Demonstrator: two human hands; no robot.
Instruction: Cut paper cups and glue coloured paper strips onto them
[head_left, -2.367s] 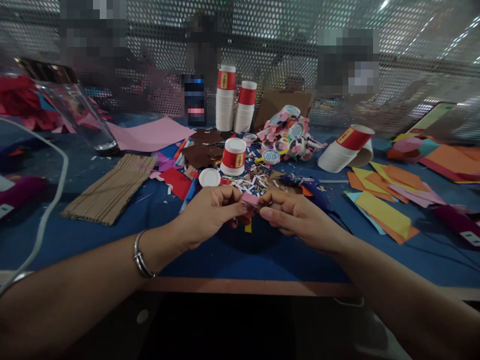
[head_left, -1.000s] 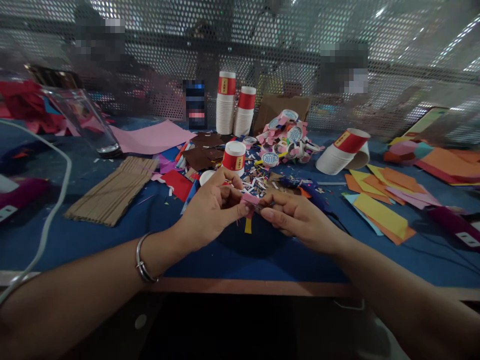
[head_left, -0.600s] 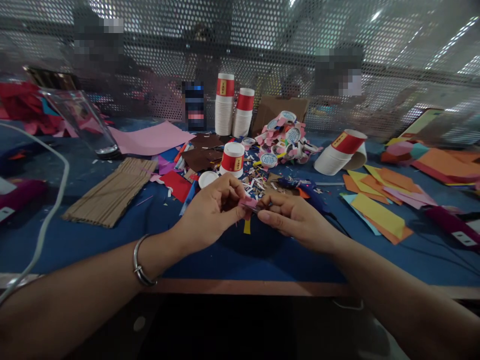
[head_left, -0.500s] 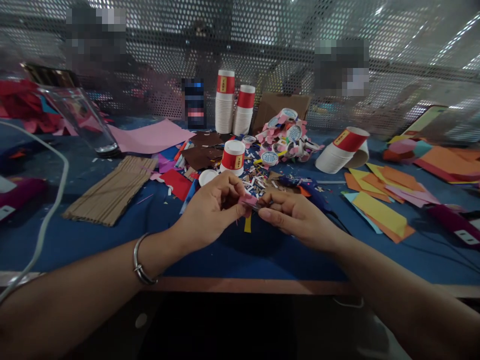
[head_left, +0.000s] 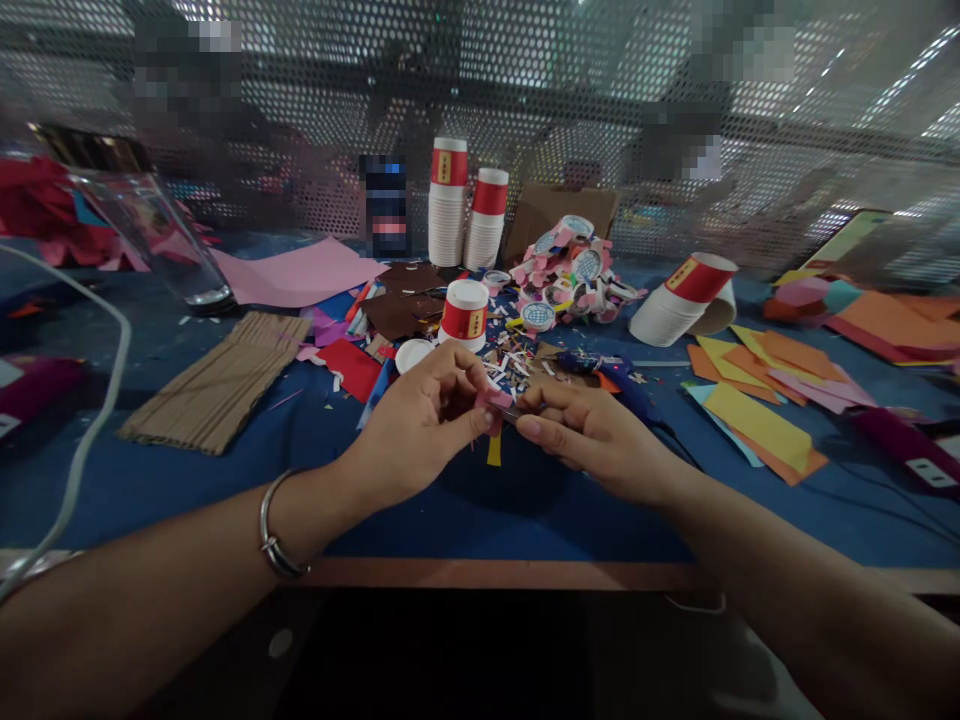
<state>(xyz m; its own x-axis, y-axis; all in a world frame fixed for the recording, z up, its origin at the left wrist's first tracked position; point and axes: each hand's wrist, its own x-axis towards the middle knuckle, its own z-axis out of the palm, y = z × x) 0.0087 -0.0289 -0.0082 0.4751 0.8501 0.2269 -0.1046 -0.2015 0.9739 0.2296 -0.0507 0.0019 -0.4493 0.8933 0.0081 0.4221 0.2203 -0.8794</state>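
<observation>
My left hand pinches a small pink paper piece between thumb and fingers. Close by on the right, my right hand has its thumb and fingers pressed on a thin dark item, too small to name, whose tip meets the pink piece. Just below the fingertips a yellow strip shows. Behind the hands stands a red and white paper cup, with paper scraps around it.
Stacked paper cups stand at the back, beside a pile of pink-trimmed discs. Corrugated cardboard and a tilted glass container lie left. Coloured paper sheets and leaning cups are right.
The view has shifted slightly. Both hands keep nearly the same place and hold, with the pink piece still between them.
</observation>
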